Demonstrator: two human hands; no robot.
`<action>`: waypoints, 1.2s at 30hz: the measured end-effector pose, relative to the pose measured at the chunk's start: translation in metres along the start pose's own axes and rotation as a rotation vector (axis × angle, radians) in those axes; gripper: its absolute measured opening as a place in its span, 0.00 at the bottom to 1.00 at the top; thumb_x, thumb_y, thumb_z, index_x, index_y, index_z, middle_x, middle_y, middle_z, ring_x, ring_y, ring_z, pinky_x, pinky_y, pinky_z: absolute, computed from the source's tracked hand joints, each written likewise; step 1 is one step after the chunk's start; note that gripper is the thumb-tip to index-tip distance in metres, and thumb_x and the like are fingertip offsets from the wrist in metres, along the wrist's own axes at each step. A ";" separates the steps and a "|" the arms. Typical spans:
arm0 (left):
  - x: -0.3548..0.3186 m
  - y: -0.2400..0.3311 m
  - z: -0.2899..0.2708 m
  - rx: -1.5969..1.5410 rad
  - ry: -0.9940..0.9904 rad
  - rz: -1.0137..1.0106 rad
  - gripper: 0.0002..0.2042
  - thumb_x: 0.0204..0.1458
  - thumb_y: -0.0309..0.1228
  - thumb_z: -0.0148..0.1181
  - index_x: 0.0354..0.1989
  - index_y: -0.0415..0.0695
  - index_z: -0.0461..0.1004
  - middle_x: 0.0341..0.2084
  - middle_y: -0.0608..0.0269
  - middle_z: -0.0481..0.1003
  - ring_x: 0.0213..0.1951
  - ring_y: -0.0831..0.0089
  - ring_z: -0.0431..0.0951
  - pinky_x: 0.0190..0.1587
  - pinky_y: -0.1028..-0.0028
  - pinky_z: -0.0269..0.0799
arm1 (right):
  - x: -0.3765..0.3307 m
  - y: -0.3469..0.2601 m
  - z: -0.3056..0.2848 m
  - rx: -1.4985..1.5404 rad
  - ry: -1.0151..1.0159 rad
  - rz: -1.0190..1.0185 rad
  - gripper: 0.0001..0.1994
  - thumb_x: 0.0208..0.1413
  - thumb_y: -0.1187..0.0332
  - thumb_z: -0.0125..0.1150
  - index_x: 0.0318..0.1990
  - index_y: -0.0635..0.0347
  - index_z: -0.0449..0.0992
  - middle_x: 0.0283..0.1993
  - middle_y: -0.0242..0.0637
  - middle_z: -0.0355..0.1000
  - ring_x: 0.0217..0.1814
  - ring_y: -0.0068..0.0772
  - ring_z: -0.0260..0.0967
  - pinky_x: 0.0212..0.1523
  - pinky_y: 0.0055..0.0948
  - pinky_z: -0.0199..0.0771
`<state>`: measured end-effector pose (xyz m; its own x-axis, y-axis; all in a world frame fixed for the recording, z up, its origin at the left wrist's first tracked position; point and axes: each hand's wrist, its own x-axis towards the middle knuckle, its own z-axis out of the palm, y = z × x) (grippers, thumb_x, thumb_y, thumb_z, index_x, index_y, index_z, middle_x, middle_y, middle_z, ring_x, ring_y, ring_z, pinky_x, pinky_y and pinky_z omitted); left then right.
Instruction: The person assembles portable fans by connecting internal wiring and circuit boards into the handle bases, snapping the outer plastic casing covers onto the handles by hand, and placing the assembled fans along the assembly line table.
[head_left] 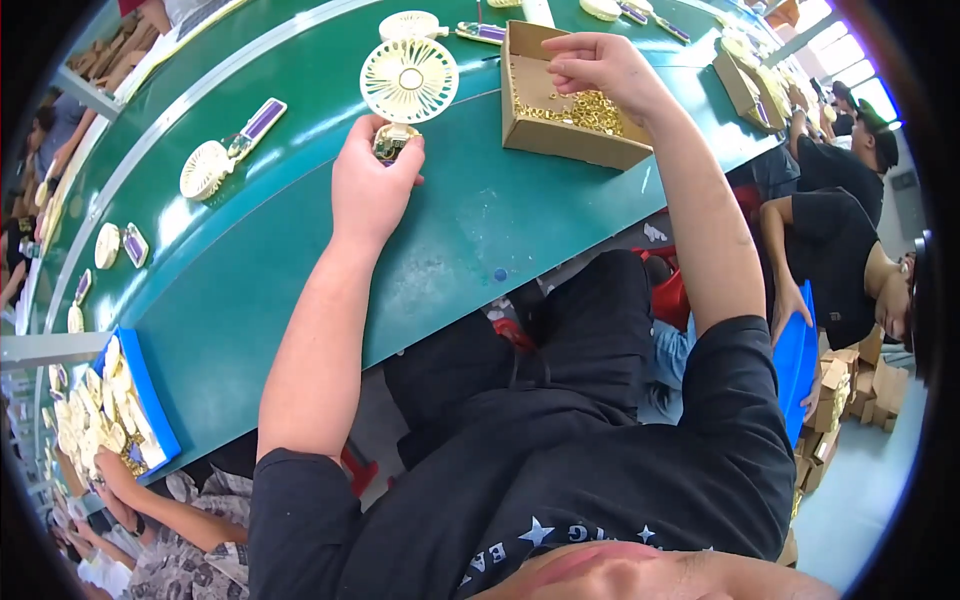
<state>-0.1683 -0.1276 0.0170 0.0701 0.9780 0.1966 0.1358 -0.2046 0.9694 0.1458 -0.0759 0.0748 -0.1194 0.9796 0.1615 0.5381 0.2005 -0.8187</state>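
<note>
My left hand (372,190) is closed round the handle of a cream handheld fan (410,80). The round grille faces up, and a circuit board shows in the opened handle between thumb and fingers. Over an open cardboard box (578,146) hangs my right hand (606,75), its fingers bent together toward the thumb. Whether anything small sits in that pinch is hidden. Inside the box lies a heap of small gold-coloured metal pieces (590,112), below the right hand and apart from it.
More fan parts lie along the green table (450,235), among them a fan with a purple-filled handle (207,170) to the left. A blue tray (150,425) piled with cream parts stands at the left, where another person's arm reaches in. At right, a person holds a blue bin (795,365).
</note>
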 end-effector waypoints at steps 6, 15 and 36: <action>0.003 -0.012 -0.012 0.274 0.071 0.109 0.20 0.49 0.37 0.66 0.46 0.37 0.76 0.34 0.52 0.82 0.33 0.63 0.84 0.39 0.67 0.78 | -0.024 -0.072 0.047 0.098 -0.087 -0.151 0.12 0.63 0.71 0.60 0.50 0.69 0.78 0.40 0.39 0.80 0.41 0.23 0.79 0.45 0.21 0.81; -0.003 -0.010 -0.029 0.303 0.067 0.120 0.19 0.48 0.37 0.67 0.44 0.39 0.78 0.34 0.51 0.82 0.37 0.59 0.84 0.42 0.66 0.78 | -0.028 -0.128 0.113 0.221 -0.224 -0.175 0.07 0.57 0.75 0.63 0.42 0.66 0.79 0.42 0.39 0.79 0.45 0.30 0.78 0.47 0.29 0.79; -0.025 -0.015 -0.061 0.502 0.145 0.270 0.19 0.49 0.37 0.67 0.45 0.45 0.69 0.29 0.53 0.81 0.34 0.53 0.83 0.37 0.60 0.79 | -0.030 -0.171 0.177 -0.641 -0.094 -0.814 0.03 0.47 0.70 0.63 0.29 0.55 0.82 0.43 0.35 0.77 0.54 0.43 0.70 0.54 0.40 0.69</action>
<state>-0.2328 -0.1461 0.0061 0.0366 0.8769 0.4794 0.5858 -0.4074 0.7006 -0.0904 -0.1417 0.1122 -0.6947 0.5462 0.4681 0.6051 0.7956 -0.0304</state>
